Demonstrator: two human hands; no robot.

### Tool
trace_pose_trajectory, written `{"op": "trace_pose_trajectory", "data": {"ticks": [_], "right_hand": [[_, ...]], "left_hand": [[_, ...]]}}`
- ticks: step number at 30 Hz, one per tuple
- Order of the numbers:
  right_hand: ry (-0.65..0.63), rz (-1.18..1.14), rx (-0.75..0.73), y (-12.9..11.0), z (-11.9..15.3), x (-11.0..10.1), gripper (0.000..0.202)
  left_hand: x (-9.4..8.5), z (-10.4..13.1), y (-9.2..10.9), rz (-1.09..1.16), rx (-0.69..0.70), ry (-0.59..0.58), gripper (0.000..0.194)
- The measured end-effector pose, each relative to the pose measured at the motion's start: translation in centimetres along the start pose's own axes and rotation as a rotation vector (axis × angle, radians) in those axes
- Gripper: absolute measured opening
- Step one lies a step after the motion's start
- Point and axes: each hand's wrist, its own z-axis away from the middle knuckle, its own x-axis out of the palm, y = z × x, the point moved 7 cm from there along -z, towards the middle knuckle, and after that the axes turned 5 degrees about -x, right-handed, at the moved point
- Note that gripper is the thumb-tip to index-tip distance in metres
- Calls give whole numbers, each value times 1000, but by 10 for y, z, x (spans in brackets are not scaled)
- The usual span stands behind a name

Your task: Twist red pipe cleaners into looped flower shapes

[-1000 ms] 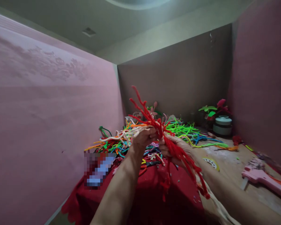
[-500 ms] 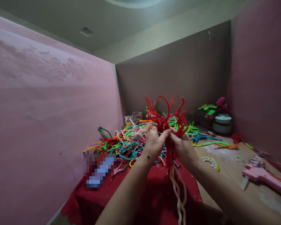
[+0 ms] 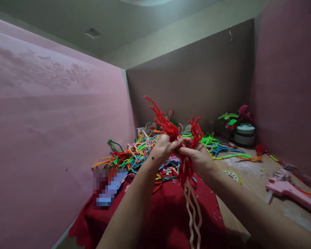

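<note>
Both of my hands hold one bundle of red pipe cleaners [image 3: 186,169] in front of me, above a red cloth [image 3: 168,211]. My left hand [image 3: 162,147] grips one red tuft that sticks up and to the left. My right hand [image 3: 197,157] grips the other tuft and the middle of the bundle. A few cream pipe cleaners [image 3: 193,214] hang down from the bundle below my hands. Behind my hands lies a heap of many-coloured pipe cleaners [image 3: 134,154].
A pink glue gun [image 3: 290,193] lies on the wooden table [image 3: 251,176] at the right. At the back right stand a round lidded tin [image 3: 245,135] and pipe-cleaner flowers [image 3: 235,116]. A tape roll [image 3: 232,174] lies near my right wrist. Pink walls close in left and right.
The red bundle was turned from slanting to upright. Its upper ends were split into two tufts, one in each hand. The cream strands now hang straight down.
</note>
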Motion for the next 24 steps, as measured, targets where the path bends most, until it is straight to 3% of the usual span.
{"op": "trace_pose_trajectory", "data": {"ticks": [3, 7, 9, 13, 16, 19, 21, 24], "right_hand": [[50, -117, 129, 4, -5, -1, 19], [119, -161, 212, 5, -8, -5, 17], [133, -165, 222, 7, -7, -7, 15], [149, -109, 169, 10, -4, -12, 18], [157, 39, 38, 5, -3, -15, 17], [160, 181, -148, -7, -1, -14, 21], [140, 193, -202, -10, 2, -10, 23], [94, 152, -170, -5, 5, -6, 22]], "left_hand": [[0, -4, -6, 44, -5, -101, 16], [-8, -11, -17, 281, 4, -76, 22], [-8, -11, -20, 295, 6, -75, 23], [-2, -5, -11, 4, 96, -65, 18], [-4, 3, 1, -308, 210, 124, 11], [-2, 11, 10, -553, 262, 273, 19], [3, 15, 15, -602, 305, 296, 18], [3, 19, 22, -574, 348, 350, 24]]}}
